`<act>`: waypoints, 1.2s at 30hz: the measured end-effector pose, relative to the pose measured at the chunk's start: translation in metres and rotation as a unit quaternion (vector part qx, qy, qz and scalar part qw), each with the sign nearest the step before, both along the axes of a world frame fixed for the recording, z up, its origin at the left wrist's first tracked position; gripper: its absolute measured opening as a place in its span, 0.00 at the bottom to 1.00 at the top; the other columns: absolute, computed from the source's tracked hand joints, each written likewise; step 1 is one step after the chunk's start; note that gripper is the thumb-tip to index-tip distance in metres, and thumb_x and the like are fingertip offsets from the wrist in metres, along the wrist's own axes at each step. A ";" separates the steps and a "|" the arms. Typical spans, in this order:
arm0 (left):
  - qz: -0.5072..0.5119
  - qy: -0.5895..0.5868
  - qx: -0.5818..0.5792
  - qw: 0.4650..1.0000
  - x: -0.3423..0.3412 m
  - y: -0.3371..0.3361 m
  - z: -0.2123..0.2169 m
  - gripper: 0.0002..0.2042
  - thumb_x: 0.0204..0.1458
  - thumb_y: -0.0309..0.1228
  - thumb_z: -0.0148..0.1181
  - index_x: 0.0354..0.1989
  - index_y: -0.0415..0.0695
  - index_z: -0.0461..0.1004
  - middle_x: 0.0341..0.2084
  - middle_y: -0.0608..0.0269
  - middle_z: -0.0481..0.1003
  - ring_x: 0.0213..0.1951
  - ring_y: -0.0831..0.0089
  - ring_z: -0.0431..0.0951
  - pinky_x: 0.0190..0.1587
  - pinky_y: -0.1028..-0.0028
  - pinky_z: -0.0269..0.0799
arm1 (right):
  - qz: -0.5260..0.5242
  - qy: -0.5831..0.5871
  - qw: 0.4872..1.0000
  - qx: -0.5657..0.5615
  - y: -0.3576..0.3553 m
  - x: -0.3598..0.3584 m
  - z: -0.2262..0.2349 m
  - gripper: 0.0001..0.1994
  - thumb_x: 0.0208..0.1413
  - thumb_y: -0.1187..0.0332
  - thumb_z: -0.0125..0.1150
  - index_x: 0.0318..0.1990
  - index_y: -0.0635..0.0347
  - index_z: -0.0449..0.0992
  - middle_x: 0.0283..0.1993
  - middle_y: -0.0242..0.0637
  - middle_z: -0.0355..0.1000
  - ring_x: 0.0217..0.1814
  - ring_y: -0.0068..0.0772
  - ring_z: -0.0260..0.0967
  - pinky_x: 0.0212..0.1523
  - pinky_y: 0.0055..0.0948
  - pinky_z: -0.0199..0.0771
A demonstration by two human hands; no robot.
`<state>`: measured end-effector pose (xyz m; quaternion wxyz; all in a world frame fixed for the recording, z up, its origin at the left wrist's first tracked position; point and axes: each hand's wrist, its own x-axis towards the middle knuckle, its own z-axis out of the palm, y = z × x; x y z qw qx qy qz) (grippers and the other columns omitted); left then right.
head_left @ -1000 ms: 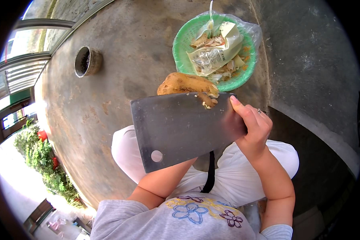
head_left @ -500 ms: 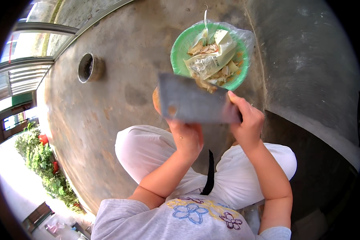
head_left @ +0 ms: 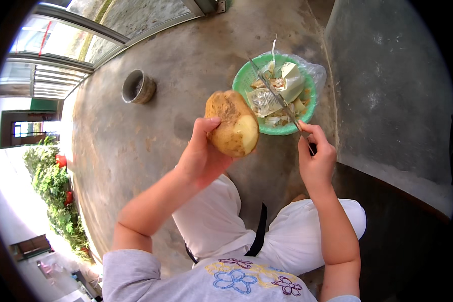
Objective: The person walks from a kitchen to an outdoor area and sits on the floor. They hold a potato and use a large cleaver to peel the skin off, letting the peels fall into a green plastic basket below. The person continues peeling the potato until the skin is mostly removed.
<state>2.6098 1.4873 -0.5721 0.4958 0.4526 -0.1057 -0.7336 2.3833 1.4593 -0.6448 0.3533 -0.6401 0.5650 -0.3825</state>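
Note:
My left hand is closed around a large potato, thumb on its near left side. Brown skin covers most of the potato, with a pale peeled patch at its lower right. My right hand grips a cleaver by its handle. The blade is turned edge-on, so it shows as a thin dark line slanting up and left, apart from the potato. Behind the blade on the floor sits a green plastic basket, lined with a clear bag and holding peelings and a crumpled printed package.
A round grey-brown pot stands on the concrete floor to the left. A dark grey wall rises at the right. Glass doors with metal frames are at the upper left, and green plants grow beyond the left doorway.
The cleaver has swung from broadside over the potato to edge-on at the right, clear of it. My left hand has raised the potato into full view. The whole view has shifted slightly.

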 end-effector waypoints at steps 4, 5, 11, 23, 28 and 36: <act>-0.037 0.064 -0.007 0.997 0.010 -0.026 -0.031 0.27 0.61 0.39 0.50 0.69 0.47 0.56 0.64 0.60 0.65 0.66 0.63 0.64 0.70 0.55 0.57 | 0.010 0.008 0.992 -0.129 0.002 0.006 0.000 0.18 0.50 0.82 0.60 0.50 0.58 0.79 0.26 0.40 0.74 0.24 0.43 0.72 0.27 0.32 0.71; -0.062 0.206 -0.044 0.976 0.019 -0.025 -0.052 0.27 0.61 0.39 0.50 0.69 0.47 0.58 0.63 0.59 0.67 0.63 0.63 0.67 0.68 0.57 0.61 | 0.021 -0.004 0.987 -0.157 0.004 0.008 -0.007 0.20 0.48 0.81 0.61 0.51 0.57 0.80 0.25 0.37 0.72 0.23 0.41 0.70 0.26 0.32 0.70; -0.170 0.442 0.002 0.881 0.005 -0.037 -0.143 0.28 0.61 0.46 0.45 0.66 0.42 0.65 0.55 0.51 0.76 0.56 0.63 0.77 0.60 0.62 0.73 | 0.084 0.201 0.943 -0.250 0.019 0.005 -0.005 0.26 0.42 0.75 0.67 0.54 0.53 0.80 0.20 0.31 0.60 0.17 0.31 0.60 0.21 0.29 0.63; -0.046 0.284 0.047 0.957 0.008 -0.014 -0.164 0.29 0.62 0.37 0.49 0.72 0.52 0.52 0.62 0.54 0.68 0.59 0.61 0.74 0.63 0.59 0.70 | 0.153 0.263 0.910 -0.283 0.019 0.035 -0.026 0.23 0.44 0.75 0.69 0.53 0.56 0.81 0.22 0.28 0.57 0.18 0.26 0.57 0.20 0.26 0.58; -0.049 0.331 0.056 0.941 0.016 -0.013 -0.177 0.27 0.62 0.38 0.48 0.70 0.46 0.57 0.59 0.54 0.71 0.58 0.62 0.75 0.63 0.61 0.70 | 0.148 0.266 0.909 -0.285 0.010 0.038 -0.033 0.23 0.44 0.75 0.70 0.52 0.55 0.81 0.21 0.28 0.57 0.18 0.27 0.57 0.20 0.26 0.59; -0.085 0.363 -0.216 0.903 0.023 -0.011 -0.200 0.28 0.61 0.40 0.47 0.68 0.42 0.60 0.60 0.52 0.72 0.57 0.60 0.76 0.62 0.58 0.71 | 0.106 0.257 0.937 -0.212 -0.006 0.020 -0.053 0.25 0.38 0.81 0.67 0.50 0.56 0.81 0.20 0.32 0.63 0.18 0.31 0.61 0.20 0.27 0.61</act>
